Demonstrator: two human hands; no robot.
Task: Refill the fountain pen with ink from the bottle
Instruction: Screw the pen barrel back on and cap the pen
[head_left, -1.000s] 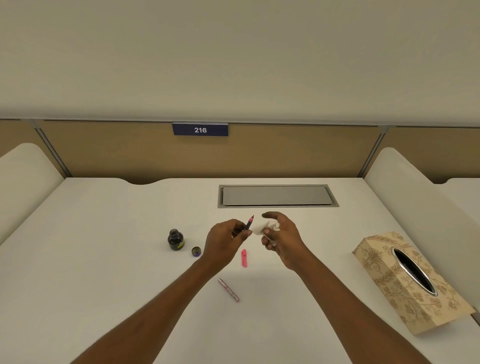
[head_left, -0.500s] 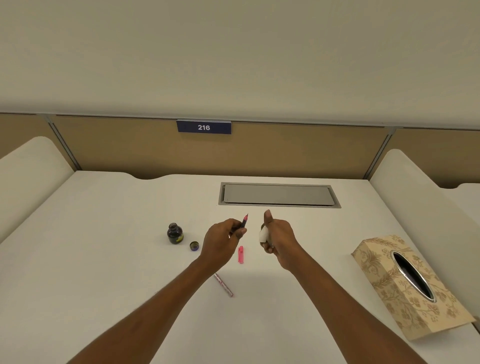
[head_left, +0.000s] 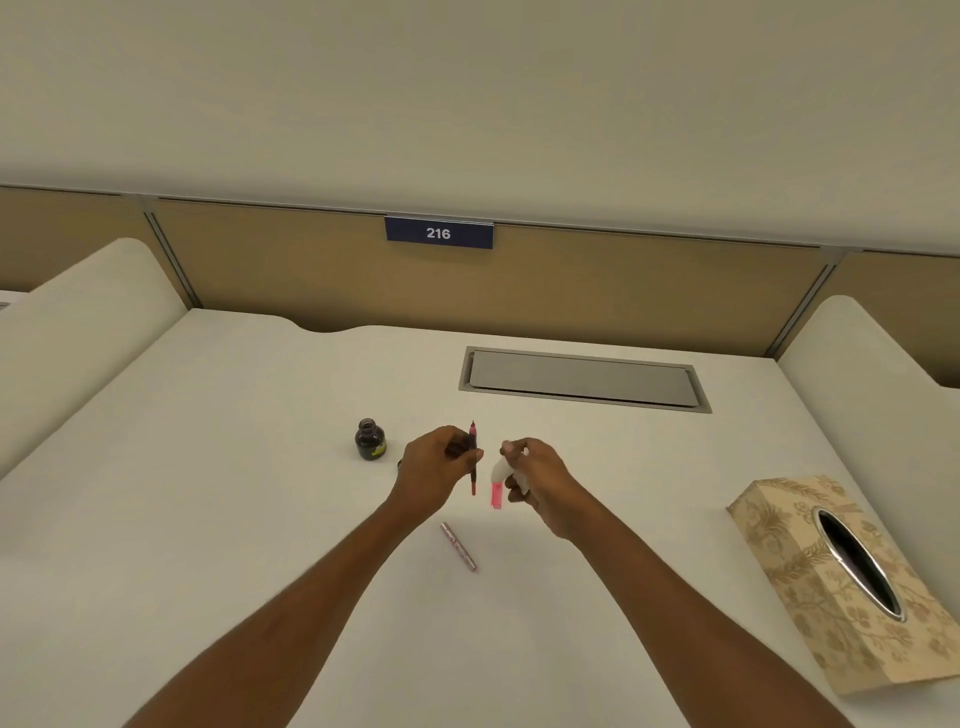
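Fountain pen (head_left: 473, 460): slim red-and-dark section, held near upright in the left hand (head_left: 438, 470), fingers closed around its middle, point uppermost, lower end showing below the fist; long axis runs near vertical in the view, just above the desk (head_left: 208, 519). Right hand (head_left: 540, 480): just beside the pen on its right, apart from it, fingers curled on a small wad of white tissue (head_left: 501, 470); thumb and forefinger tip pinched near the top. Pink pen part (head_left: 496, 494): on the desk under and between the two hands, lying lengthwise away from the person. Second pen part (head_left: 459, 546): patterned, silvery-pink, on the desk nearer the person, angled. Ink bottle (head_left: 370, 439): dark glass, upright, mouth open, left of the left hand and near it; its cap is mostly hidden behind that hand. Tissue box (head_left: 841, 577): patterned, far right, well apart. Judgement: the pen is likely being wiped or about to be reassembled; the right hand is nearer the pink part, the left nearer the bottle.
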